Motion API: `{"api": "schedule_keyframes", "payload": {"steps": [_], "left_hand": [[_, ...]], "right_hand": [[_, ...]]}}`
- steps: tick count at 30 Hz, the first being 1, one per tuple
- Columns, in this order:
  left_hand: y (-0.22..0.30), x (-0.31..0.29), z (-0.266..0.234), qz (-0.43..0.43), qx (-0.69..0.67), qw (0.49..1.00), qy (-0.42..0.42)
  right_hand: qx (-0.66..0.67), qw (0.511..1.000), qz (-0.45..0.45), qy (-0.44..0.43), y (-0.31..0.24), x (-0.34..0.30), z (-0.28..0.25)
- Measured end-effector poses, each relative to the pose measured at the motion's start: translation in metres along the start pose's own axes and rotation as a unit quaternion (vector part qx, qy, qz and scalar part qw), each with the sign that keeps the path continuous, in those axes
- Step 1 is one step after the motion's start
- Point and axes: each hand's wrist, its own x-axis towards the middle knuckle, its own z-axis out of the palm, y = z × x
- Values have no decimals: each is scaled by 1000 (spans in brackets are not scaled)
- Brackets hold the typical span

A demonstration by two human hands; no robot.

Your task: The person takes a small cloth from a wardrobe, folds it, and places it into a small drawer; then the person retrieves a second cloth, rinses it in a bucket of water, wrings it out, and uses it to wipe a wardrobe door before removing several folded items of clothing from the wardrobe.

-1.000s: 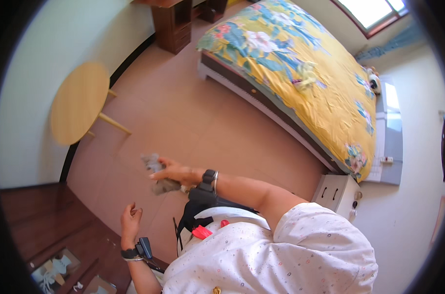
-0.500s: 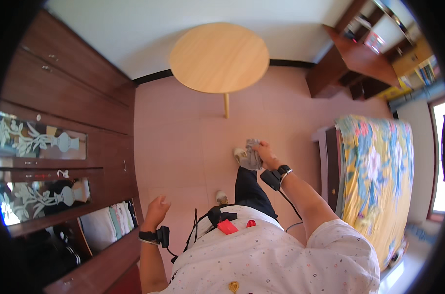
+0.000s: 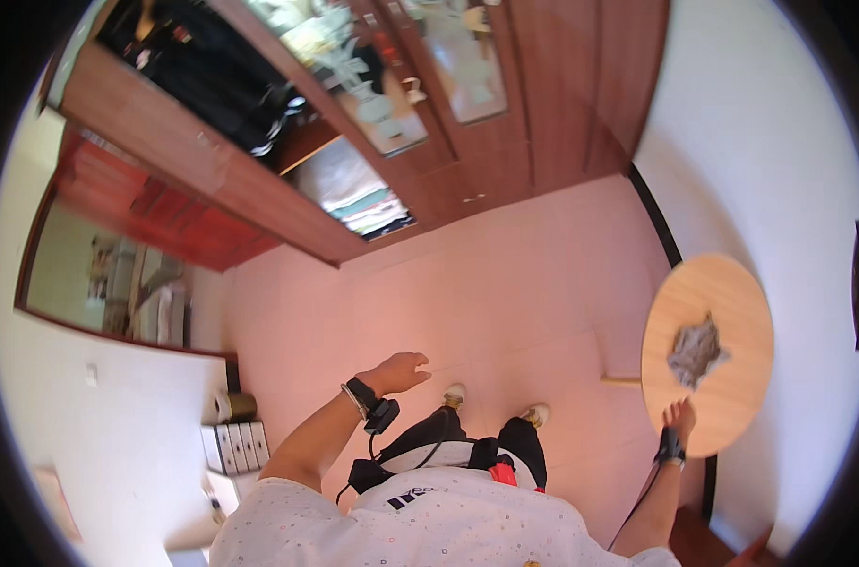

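A crumpled grey cloth (image 3: 697, 352) lies in a loose heap on the round wooden table (image 3: 663, 312) at the right. My right hand (image 3: 679, 418) is over the table's near edge, just short of the cloth, its fingers spread and nothing in them. In front of my body, above the floor, my left hand (image 3: 398, 373) is held out with fingers extended and holds nothing. Both wrists carry a black strapped device with a cable.
A dark red-brown wardrobe (image 3: 562, 142) runs along the far side. One section stands uncovered, with hanging dark clothes (image 3: 207, 71) and folded garments (image 3: 340, 180). White file boxes (image 3: 236, 448) are at the left by a doorway. Pinkish floor (image 3: 467, 283) spreads between.
My view has swung left toward the wardrobe. The grey cloth has left my right hand and now lies on the round table. The bed is out of view.
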Motion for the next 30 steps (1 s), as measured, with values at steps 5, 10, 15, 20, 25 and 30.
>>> {"api": "schedule_keyframes", "payload": {"steps": [5,10,15,20,25,30], "left_hand": [[-37,-47,5,-91,-59,990,87],[-95,-84,-22,-107,-94,980,140],[-158,-89,-38,-92,-139,969,181],[-218,-108,-89,-84,-174,947,256],[-261,-120,-175,-84,-131,937,313],[-300,-110,-272,-9,-16,914,406]], "right_hand": [[-37,993,87,-76,79,-26,101],[-156,980,56,-107,102,-127,251],[-218,953,12,-209,116,-149,361],[-291,915,28,-279,153,-174,446],[-373,883,9,-286,191,-200,529],[-439,845,6,-304,204,-211,587]]}}
